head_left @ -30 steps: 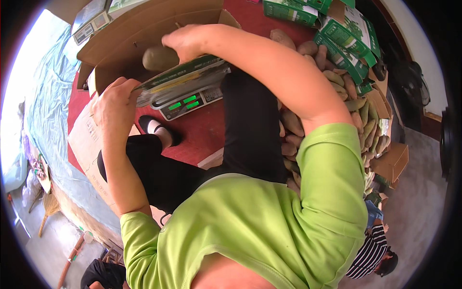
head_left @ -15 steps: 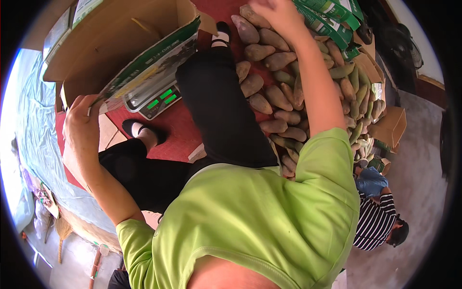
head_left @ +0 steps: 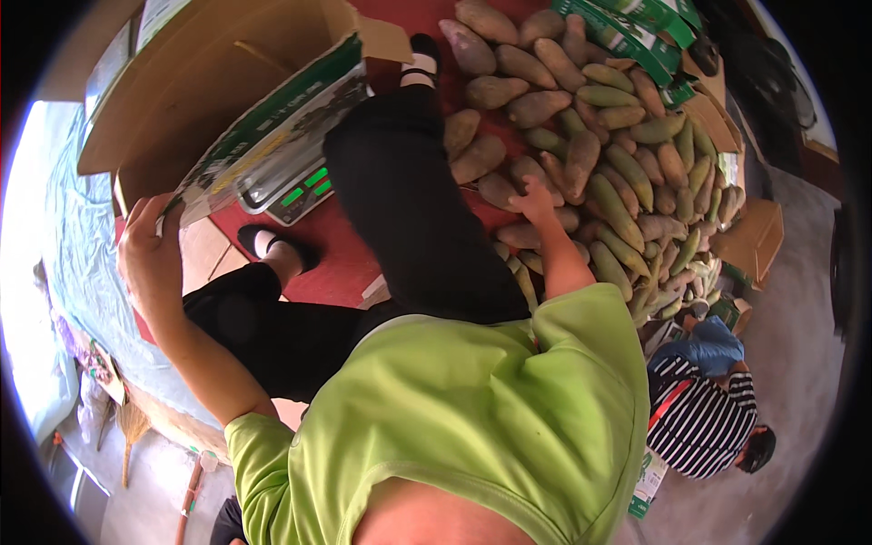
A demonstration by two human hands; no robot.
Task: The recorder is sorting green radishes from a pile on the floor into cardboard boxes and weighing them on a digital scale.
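My left hand (head_left: 149, 252) is closed on the lower corner of a printed flap of a cardboard box (head_left: 204, 95), which stands open at the upper left. Under that flap a weighing scale (head_left: 302, 196) shows lit green displays. Over on the right, my right hand (head_left: 540, 200) is held low over a big heap of long root vegetables (head_left: 616, 205), brownish pink and green. Its fingers are apart at the end of one pinkish root (head_left: 498, 192); whether they touch it I cannot tell. Nothing shows in its grasp.
Green printed cartons (head_left: 627, 36) lie at the heap's far edge, and an open brown carton (head_left: 750, 241) is to its right. A person in a striped top (head_left: 699, 413) is at the lower right. A broom (head_left: 132, 427) stands at the lower left.
My right hand has come back from the far edge of the heap to its near left part. My left hand stays on the box flap. The person at the right has shifted slightly.
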